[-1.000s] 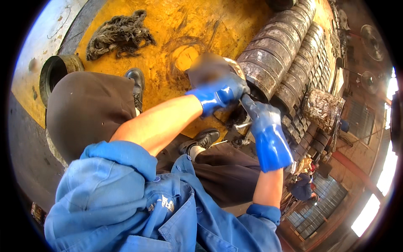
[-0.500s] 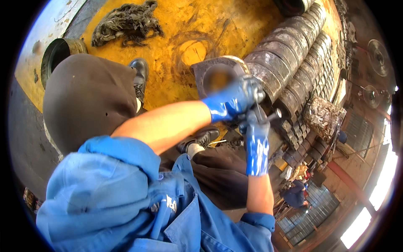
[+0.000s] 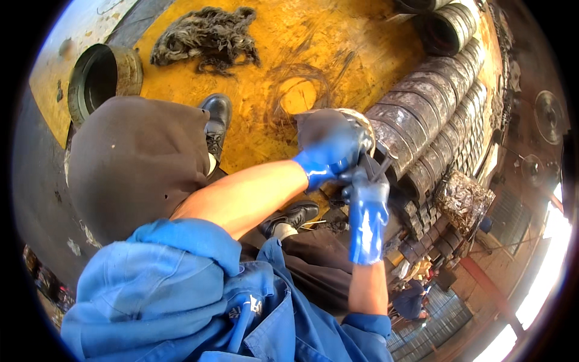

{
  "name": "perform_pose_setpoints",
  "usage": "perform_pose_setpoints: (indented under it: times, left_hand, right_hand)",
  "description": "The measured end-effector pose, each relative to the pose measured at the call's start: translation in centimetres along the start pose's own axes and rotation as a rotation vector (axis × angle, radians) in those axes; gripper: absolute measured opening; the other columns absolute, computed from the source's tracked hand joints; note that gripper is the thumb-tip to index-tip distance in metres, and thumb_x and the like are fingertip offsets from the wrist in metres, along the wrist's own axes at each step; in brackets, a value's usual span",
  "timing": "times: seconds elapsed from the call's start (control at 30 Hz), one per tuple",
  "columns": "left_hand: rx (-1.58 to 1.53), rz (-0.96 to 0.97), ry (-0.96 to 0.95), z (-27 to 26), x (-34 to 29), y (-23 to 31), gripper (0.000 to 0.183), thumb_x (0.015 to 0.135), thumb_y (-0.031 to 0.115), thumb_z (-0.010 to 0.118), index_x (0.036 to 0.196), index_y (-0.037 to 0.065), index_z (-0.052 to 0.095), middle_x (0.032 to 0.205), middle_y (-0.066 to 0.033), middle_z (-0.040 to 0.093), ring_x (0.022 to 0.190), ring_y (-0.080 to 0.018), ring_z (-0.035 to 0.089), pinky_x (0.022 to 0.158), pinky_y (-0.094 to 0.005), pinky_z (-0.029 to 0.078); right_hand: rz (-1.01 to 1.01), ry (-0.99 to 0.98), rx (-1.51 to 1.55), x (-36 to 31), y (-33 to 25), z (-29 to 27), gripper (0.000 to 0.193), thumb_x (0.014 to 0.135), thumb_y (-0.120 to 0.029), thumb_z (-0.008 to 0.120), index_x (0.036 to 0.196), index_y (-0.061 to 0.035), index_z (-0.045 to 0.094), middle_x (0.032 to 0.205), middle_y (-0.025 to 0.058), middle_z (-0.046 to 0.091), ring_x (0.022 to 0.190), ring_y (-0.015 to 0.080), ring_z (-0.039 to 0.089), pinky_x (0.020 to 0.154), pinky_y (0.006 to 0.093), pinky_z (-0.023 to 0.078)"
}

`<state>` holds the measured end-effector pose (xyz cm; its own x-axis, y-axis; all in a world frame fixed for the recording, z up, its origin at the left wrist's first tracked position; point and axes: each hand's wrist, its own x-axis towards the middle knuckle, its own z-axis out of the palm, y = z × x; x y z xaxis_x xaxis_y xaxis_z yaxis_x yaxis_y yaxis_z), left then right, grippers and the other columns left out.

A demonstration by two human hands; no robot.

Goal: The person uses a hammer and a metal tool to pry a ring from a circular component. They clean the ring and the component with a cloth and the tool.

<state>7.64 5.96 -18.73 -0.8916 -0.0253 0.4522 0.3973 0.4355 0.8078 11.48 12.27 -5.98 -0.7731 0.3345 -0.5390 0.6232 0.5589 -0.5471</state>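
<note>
Nearest is the blue cloth shirt [image 3: 163,283], soft and creased, with 1 sleeve rolled into a thick cuff, above dark, smooth trousers [image 3: 132,163] stretched over a bent knee. Both hands wear rubber gloves, glossy blue at the cuffs and smeared grey toward the fingers. The left hand [image 3: 335,154] lies against a round metal piece [image 3: 360,119] with a pale curved rim, which sits just past the gloves at the end of a row of drums. Blur covers that hand, so I cannot tell how tightly its fingers close. The right hand [image 3: 369,194], just beside it, is curled around a dark metal tool [image 3: 380,170] whose slim bar pokes out past the fingers.

Below the hands are 2 black leather shoes [image 3: 218,114], with pale socks. To the left stands a hollow metal ring [image 3: 129,72], thin-walled and dull. The yellow floor [image 3: 362,30] is scuffed with dark streaks, and a shaggy grey rag [image 3: 208,36] lies on it in a stringy heap.

To the right, stained metal drums [image 3: 416,105] lie end to end in ridged rows. Near them sits a rough, crinkled scrap block [image 3: 463,200]. Farther off are another person [image 3: 410,298] in dark clothing and 2 round fans [image 3: 550,114] with wire guards.
</note>
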Motion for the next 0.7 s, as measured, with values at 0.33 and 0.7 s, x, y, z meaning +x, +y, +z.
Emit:
perform_pose_setpoints:
  times: [0.33,0.7]
  left_hand:
    - [-0.091,-0.303,-0.308,-4.2,1.3,-1.2,0.026,0.066,0.015,0.069,0.092,0.017,0.070,0.089,-0.0120,0.067,0.088,-0.0303,0.064,0.082,-0.0390,0.051]
    - [0.311,-0.752,-0.195,-5.3,-4.9,-1.2,0.034,0.081,0.020,0.061,0.113,0.007,0.056,0.108,-0.0143,0.062,0.105,-0.0285,0.060,0.087,-0.0377,0.048]
  right_hand:
    - [-0.181,0.024,-0.323,0.4,-1.2,0.8,0.031,0.092,-0.019,0.050,0.116,0.0002,0.055,0.083,0.0173,0.066,0.065,0.0269,0.063,0.055,0.0355,0.050]
    - [-0.071,-0.015,0.154,-4.4,1.7,0.7,0.028,0.091,-0.009,0.049,0.118,-0.0033,0.057,0.073,0.0067,0.066,0.051,0.0077,0.054,0.042,0.0235,0.041]
